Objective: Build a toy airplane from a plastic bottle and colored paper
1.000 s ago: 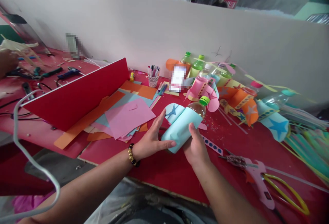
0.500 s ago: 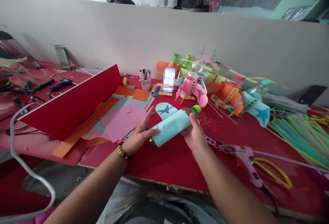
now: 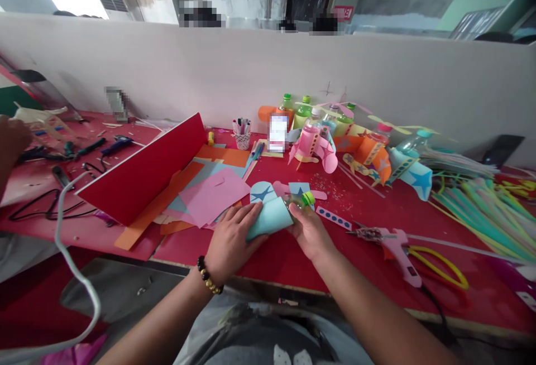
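Blue-wrapped bottle (image 3: 272,219) sits between my hands: left hand (image 3: 234,236) clasped over the wrap, right hand (image 3: 309,231) gripping near the green cap (image 3: 309,198). Wrap's on; star piece (image 3: 298,188) beyond the right hand and dotted strip (image 3: 334,217) beside it look unattached, so I judge it unfinished. Versus earlier: left fingers, raised then, now lie over the wrap.

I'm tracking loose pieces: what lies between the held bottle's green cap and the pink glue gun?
In the head view, a dotted paper strip lies there on the red tabletop.
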The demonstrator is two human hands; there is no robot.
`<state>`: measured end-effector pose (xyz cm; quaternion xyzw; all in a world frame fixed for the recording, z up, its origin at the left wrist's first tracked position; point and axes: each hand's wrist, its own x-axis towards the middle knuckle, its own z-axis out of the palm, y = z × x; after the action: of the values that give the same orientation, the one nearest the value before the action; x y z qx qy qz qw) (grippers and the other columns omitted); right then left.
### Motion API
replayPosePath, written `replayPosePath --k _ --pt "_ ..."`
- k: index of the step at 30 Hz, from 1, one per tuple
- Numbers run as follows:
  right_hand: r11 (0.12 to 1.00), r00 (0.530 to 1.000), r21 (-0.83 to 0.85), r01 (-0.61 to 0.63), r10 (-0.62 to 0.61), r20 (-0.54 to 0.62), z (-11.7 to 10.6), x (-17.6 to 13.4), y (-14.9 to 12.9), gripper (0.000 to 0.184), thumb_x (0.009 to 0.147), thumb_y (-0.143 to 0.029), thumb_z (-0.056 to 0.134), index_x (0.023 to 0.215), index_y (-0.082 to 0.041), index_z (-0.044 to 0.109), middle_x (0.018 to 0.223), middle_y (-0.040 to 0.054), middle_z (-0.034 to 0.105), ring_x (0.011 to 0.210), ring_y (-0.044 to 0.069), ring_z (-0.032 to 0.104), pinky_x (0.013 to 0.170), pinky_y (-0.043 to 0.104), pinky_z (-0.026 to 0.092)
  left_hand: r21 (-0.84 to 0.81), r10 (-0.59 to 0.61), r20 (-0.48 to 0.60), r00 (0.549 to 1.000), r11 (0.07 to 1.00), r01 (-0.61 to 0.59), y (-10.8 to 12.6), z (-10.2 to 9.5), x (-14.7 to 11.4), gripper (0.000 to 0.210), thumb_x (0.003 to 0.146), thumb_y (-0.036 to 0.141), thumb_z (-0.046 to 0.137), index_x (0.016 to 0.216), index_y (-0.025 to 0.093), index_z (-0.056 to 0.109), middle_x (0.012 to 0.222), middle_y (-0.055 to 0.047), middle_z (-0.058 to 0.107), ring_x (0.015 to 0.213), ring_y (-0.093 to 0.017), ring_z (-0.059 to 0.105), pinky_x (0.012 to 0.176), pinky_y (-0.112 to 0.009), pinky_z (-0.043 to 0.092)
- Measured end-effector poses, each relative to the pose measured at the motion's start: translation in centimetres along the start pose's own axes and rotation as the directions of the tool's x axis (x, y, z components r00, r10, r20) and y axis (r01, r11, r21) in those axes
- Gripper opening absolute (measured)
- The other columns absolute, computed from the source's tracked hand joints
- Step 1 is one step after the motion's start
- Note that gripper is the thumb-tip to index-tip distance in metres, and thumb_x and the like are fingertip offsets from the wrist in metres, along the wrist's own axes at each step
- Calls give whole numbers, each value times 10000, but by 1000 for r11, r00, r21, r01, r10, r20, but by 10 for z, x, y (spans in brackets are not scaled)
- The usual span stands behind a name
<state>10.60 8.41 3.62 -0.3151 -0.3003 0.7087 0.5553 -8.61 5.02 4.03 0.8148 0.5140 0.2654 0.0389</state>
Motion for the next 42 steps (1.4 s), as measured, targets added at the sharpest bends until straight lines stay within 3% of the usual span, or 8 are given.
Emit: replayPosePath --k 5,9,12,16,22,25,34,42 --pt "999 997 -44 -21 18 -77 -21 -30 1 351 777 -409 744 1064 -227 656 1090 54 684 1049 241 617 892 381 495 49 110 73 991 992 -114 -6 -8 -14 641 864 452 580 1450 272 392 1371 -88 547 1168 -330 521 983 -488 421" --pt "968 954 -242 70 -136 -268 -45 -51 -5 427 742 -383 782 1110 -241 620 1089 48 656 1078 233 589 952 391 458 98 111 111 988 988 -122 -11 -18 -23 660 853 494 585 1447 274 399 1389 -88 534 1204 -336 507 992 -500 416" --pt "860 932 -492 135 -278 -231 -63 -59 -17 421 749 -378 772 1118 -242 620 1138 77 635 1100 258 575 948 418 458 107 101 124 987 988 -115 -16 -20 -29 674 845 496 598 1449 279 394 1394 -81 530 1230 -341 489 1003 -504 413" --pt "573 913 -795 199 -402 -61 -78 -42 -41 309 782 -354 728 1068 -252 672 1096 77 640 1054 274 588 917 445 464 83 95 117 989 991 -105 -19 -20 -34 683 847 478 604 1458 276 377 1399 -77 524 1244 -340 471 1017 -500 416" --pt "-119 924 -982 148 -339 180 -75 50 -65 241 808 -209 670 1047 -222 706 1076 95 644 1039 275 579 948 419 437 77 68 70 995 994 -74 -17 -21 -38 669 857 435 609 1459 277 362 1461 -76 446 1305 -332 393 1036 -504 422" --pt "-223 947 -969 101 -278 163 -69 93 -64 286 782 -134 678 1066 -156 701 1117 142 635 1089 291 554 979 394 397 109 63 63 996 992 -70 -18 -22 -41 646 870 409 601 1454 261 367 1456 -80 447 1312 -321 377 1032 -492 438" --pt "-366 974 -929 -58 -224 27 -74 129 -57 51 765 -129 689 801 -162 672 890 111 681 890 254 617 751 313 439 103 54 78 995 993 -62 -23 -22 -46 619 876 381 600 1442 240 392 1459 -73 439 1326 -307 358 1045 -469 446" --pt "-279 899 -960 -34 -429 93 -68 68 -114 72 859 -183 587 908 -206 634 841 26 691 806 185 639 717 269 432 71 81 51 995 994 -85 -27 -21 -32 625 870 373 613 1441 251 392 1442 -78 467 1312 -319 381 1016 -498 459"
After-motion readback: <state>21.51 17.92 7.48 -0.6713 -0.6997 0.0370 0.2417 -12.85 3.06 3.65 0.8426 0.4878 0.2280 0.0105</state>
